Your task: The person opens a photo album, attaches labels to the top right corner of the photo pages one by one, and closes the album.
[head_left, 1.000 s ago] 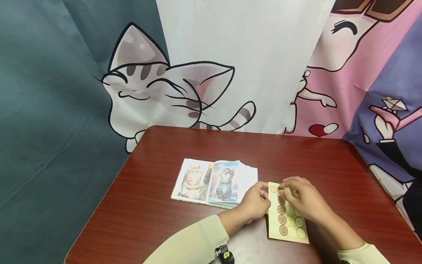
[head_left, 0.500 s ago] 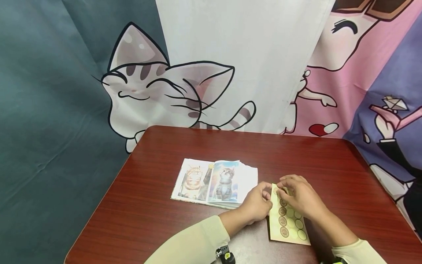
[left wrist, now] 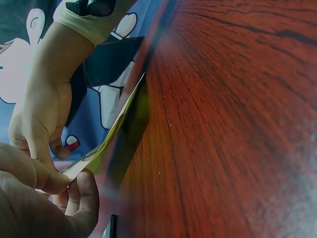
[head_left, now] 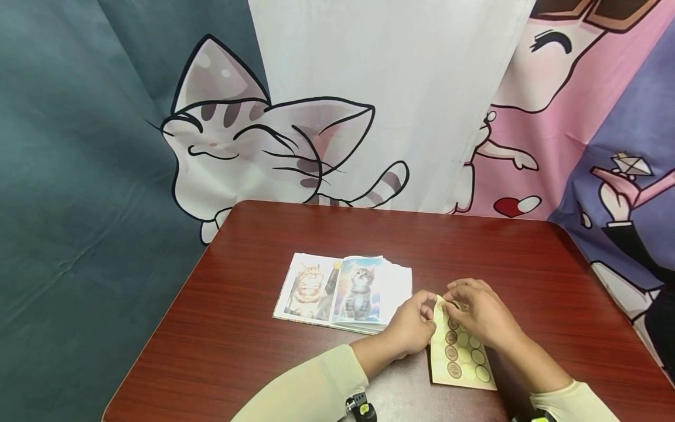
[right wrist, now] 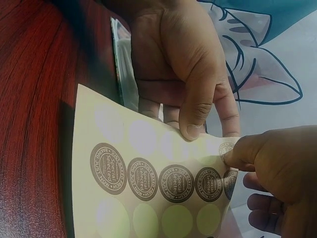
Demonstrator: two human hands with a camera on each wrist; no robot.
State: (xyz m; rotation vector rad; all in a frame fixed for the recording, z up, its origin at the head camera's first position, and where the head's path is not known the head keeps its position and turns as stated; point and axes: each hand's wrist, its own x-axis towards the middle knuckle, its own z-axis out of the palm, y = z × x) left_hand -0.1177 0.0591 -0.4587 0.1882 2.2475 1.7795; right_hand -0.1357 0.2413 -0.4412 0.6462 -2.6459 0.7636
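Note:
A pale yellow sheet of round stickers (head_left: 466,372) is held tilted over the table, its near end low. My left hand (head_left: 413,328) pinches its upper left edge between thumb and index finger. At the same top corner, my right hand (head_left: 482,310) has its thumb and a finger on the sheet. In the right wrist view, its digit covers part of a round brown-printed sticker (right wrist: 227,147) at the corner; whether that sticker has lifted is hidden. Brown stickers (right wrist: 176,183) alternate with rows of plain yellow ones (right wrist: 177,221). In the left wrist view the sheet (left wrist: 119,119) shows nearly edge-on.
Left of the hands, an open booklet (head_left: 329,293) with cat pictures lies on the red-brown wooden table (head_left: 221,328). A small round yellow sticker (head_left: 337,266) sits near its fold. Behind the table hangs a cartoon-cat cloth (head_left: 316,152).
The sheet's top has shifted slightly right and tilted, with a bend at its upper corner. My right hand has moved a little left and up along it. The booklet has stayed put.

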